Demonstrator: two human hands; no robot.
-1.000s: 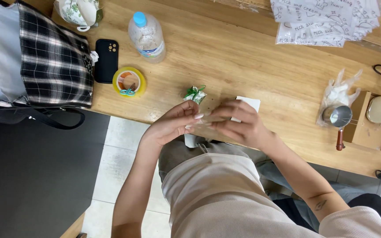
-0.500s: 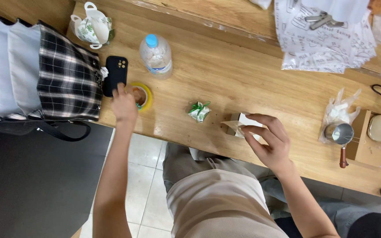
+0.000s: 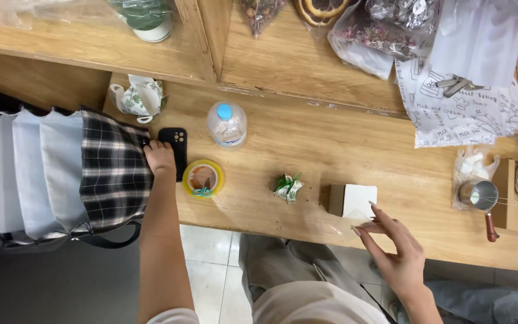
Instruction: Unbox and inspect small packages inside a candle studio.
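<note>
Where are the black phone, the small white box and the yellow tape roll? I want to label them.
black phone (image 3: pixel 178 147): head view, on its back, right of the left hand.
small white box (image 3: pixel 358 200): head view, on its white top face.
yellow tape roll (image 3: pixel 216 177): head view, on its yellow rim.

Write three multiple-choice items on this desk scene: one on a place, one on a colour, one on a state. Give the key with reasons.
1. Where is the left hand?
A. on the water bottle
B. at the black phone, beside the plaid bag
C. in the lap

2. What colour is the cap of the water bottle?
A. red
B. white
C. blue

3. How is the right hand?
A. open, fingers spread, holding nothing, just below the small white box
B. closed around the small wrapped packet
C. flat on the yellow tape roll

Key: 1 B, the hand lies at the phone's edge next to the bag. 2 C, the cap shows blue from above. 3 A, the fingers are apart and empty near the box.
</note>
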